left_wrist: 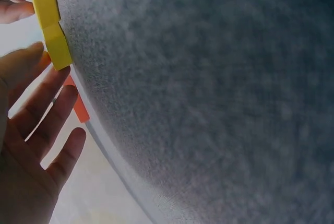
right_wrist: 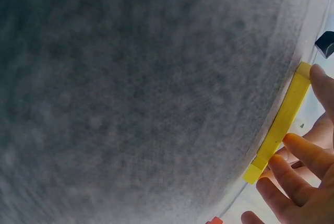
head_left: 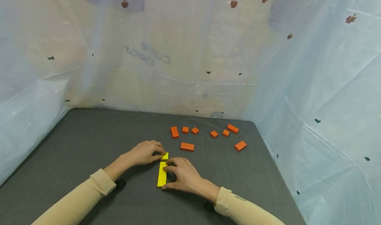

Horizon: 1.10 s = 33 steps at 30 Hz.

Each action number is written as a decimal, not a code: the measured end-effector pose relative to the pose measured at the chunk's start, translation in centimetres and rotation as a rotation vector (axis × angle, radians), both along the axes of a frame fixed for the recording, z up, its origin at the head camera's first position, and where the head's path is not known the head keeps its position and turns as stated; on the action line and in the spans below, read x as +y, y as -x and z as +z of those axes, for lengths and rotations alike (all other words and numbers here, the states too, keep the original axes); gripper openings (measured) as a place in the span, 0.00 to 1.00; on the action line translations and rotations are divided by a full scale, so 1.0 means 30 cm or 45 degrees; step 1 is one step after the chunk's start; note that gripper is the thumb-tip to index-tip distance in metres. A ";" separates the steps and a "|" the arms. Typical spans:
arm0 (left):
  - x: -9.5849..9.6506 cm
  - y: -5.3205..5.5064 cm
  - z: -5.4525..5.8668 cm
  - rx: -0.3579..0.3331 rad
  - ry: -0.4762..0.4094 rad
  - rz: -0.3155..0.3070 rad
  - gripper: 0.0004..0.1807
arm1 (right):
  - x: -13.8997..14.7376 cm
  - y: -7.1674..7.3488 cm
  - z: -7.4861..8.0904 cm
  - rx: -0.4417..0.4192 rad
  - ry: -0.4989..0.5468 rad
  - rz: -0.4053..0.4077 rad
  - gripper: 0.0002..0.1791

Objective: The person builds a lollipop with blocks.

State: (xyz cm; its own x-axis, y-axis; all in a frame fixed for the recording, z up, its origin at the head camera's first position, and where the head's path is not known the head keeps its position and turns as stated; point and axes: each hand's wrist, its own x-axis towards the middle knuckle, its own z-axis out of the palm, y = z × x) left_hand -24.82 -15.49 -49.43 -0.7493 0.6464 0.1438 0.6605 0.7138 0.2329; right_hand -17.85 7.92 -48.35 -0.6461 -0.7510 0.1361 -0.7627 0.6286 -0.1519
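Observation:
A long yellow block lies on the grey table, pointing away from me. A short yellow block sits at its far end, the two in line and seemingly touching. My left hand comes from the left and pinches the short block between thumb and fingers. From the right, my right hand grips the long block, its thumb near the block's near end and fingers by the far end. In the right wrist view, the thumb meets the end of the long block.
Beyond the hands lie several orange blocks, among them a long one, an upright-lying one, small ones and two at right. A pale plastic sheet hangs behind the grey table.

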 end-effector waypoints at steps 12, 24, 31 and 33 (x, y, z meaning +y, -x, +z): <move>0.000 -0.006 0.001 -0.032 -0.013 -0.041 0.12 | 0.001 0.000 0.000 0.000 -0.004 -0.001 0.36; 0.003 -0.017 0.013 -0.055 -0.007 -0.054 0.12 | 0.004 0.002 -0.003 0.010 0.009 0.010 0.35; 0.000 -0.020 0.014 -0.054 -0.007 -0.056 0.12 | 0.003 0.000 -0.001 0.006 -0.004 -0.003 0.35; -0.001 -0.021 0.015 -0.055 -0.012 -0.058 0.13 | 0.003 0.000 0.000 0.003 -0.006 -0.004 0.35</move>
State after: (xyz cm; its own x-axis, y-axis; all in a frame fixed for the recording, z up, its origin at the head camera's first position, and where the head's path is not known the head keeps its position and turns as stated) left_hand -24.19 -15.50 -48.98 -0.7249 0.6786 0.1180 0.6813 0.6811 0.2683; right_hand -17.85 8.00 -48.36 -0.6481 -0.7497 0.1337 -0.7611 0.6317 -0.1473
